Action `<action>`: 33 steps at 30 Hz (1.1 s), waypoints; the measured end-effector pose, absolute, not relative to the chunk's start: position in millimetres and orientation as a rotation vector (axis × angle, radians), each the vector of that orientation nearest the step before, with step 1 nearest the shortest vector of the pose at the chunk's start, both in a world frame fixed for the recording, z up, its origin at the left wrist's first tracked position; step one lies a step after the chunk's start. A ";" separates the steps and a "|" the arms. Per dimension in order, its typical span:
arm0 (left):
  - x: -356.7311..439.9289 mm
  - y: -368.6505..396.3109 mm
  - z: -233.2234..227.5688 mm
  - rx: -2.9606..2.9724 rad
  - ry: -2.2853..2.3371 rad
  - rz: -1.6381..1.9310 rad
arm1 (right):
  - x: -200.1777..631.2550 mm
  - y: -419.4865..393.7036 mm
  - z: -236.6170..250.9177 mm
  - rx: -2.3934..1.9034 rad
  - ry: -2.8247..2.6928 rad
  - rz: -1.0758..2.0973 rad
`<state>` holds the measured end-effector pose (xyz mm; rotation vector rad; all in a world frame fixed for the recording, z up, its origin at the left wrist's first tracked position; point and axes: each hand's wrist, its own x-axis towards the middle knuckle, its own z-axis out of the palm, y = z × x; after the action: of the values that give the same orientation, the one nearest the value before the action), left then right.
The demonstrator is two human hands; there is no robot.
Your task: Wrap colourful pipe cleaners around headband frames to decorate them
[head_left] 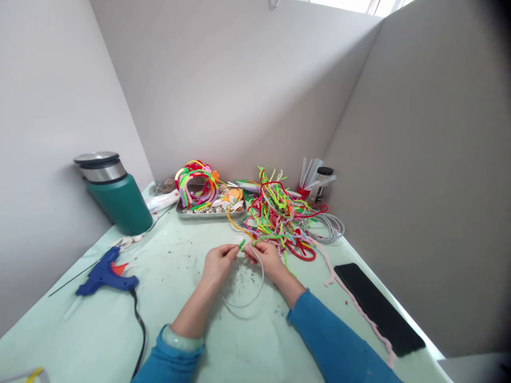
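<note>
Green pipe cleaner point(241, 244): fuzzy, short visible stretch, pinched at the top of a thin clear headband hoop point(255, 287), apparently being wound round it; both at mid-tabletop, just in front of the pipe cleaner pile point(279, 218). Held close together so that the wrap can be kept tight against the band.

Left hand point(217, 264): grip closed on the green pipe cleaner and band, thumb and forefinger pinching from the left, wrist low over the tabletop point(191, 340), forearm angled in from below, pale bangle at the blue cuff.

Right hand point(268, 259): grip closed on the hoop just right of the wrap, fingers curled, palm turned down, blue sleeve running back to the lower right. Hoop hanging from the two hands, its lower arc lying flat on the tabletop, which likely steadies it.

Pipe cleaner pile: red, green, yellow, pink, tangled, within reach for the next length. Pink strand point(359, 311) trailing right of the pile, along a black phone point(377, 308).

Metal tray point(209, 213): left of the pile, holding finished wrapped headbands point(196, 181) and small trimmings.

Blue glue gun point(106, 274): well left of the pile, resting on its stand, cord running toward the near edge.

Green flask point(115, 194): far left of the pile, upright, by the wall.
</note>
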<state>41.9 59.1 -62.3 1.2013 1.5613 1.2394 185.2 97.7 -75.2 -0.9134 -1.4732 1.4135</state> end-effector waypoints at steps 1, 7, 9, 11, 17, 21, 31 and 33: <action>41.1 59.6 -63.5 1.252 1.565 1.239 | 185.2 97.5 -74.8 -0.914 -1.474 1.414; 39.9 60.3 -68.4 1.466 1.592 1.216 | 184.5 98.1 -74.0 -0.913 -1.464 1.402; 40.6 59.3 -67.7 1.520 1.615 1.192 | 184.1 97.9 -74.2 -0.912 -1.468 1.393; 41.4 58.0 -65.4 1.554 1.651 1.173 | 183.7 97.4 -74.8 -0.907 -1.478 1.382; 42.8 56.1 -61.4 1.590 1.734 1.150 | 182.5 97.8 -80.5 -0.858 -1.536 1.356; 42.7 56.8 -66.0 1.670 1.733 1.135 | 181.6 98.1 -84.7 -0.846 -1.517 1.382; 43.8 56.0 -65.5 1.774 1.712 0.993 | 182.2 98.5 -83.3 -0.872 -1.583 1.319; 44.5 55.6 -63.8 1.802 1.705 0.946 | 181.9 99.3 -83.8 -0.877 -1.601 1.299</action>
<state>44.5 55.6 -63.8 1.8023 1.7053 0.9464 181.9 99.3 -83.8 -0.8772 -1.6010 1.2990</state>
